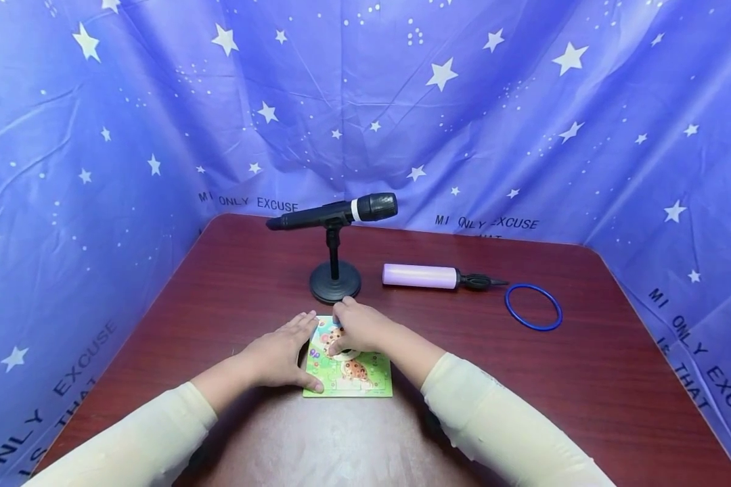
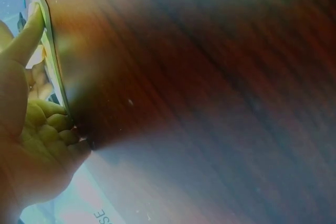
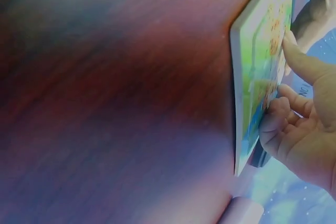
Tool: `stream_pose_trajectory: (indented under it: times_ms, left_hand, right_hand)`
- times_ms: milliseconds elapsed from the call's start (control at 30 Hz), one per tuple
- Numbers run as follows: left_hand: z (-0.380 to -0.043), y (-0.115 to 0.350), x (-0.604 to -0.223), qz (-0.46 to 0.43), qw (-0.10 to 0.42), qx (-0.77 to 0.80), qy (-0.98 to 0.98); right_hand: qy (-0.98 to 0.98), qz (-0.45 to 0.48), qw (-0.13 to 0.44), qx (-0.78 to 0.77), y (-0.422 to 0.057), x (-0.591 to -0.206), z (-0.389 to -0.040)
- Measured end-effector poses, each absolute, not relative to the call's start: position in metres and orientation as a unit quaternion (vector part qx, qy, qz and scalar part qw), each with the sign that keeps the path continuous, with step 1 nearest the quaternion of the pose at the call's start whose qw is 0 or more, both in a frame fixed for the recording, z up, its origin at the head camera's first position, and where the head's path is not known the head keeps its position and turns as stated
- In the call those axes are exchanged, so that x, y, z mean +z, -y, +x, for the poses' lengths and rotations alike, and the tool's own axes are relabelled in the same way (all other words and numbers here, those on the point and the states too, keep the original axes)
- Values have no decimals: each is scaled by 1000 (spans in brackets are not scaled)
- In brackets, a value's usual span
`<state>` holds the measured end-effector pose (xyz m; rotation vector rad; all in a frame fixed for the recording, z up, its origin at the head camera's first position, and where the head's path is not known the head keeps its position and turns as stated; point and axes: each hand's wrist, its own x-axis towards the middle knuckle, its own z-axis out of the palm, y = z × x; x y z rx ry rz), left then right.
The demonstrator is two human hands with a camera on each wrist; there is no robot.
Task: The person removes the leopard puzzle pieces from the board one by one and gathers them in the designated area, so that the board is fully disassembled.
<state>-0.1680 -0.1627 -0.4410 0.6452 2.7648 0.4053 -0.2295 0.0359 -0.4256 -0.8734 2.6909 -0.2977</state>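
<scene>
A thin, bright green picture board, which looks like a child's jigsaw puzzle, lies near the middle of the table. Its print shows a spotted animal. My left hand is at its left side, fingers stretched toward the far left corner and thumb on the near left corner. From the right, my right hand reaches over the upper part. Its thumb touches the printed face and the other fingers are bent close over the board. Whether they pinch a loose piece I cannot tell.
Just behind the board stands a black microphone on a round-based stand. To the right lie a purple hand pump with a black nozzle and a blue ring. Starry blue curtains surround the reddish-brown table.
</scene>
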Motion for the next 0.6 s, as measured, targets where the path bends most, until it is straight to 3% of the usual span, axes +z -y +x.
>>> stream_pose_trajectory:
  times_ms: [267, 600]
  left_hand:
    - [-169, 162, -441, 221, 139, 143, -955]
    - [-169, 163, -442, 222, 141, 148, -953]
  right_hand:
    - [-932, -289, 190, -113, -34, -428, -240]
    - [-931, -282, 198, -119, -34, -427, -242]
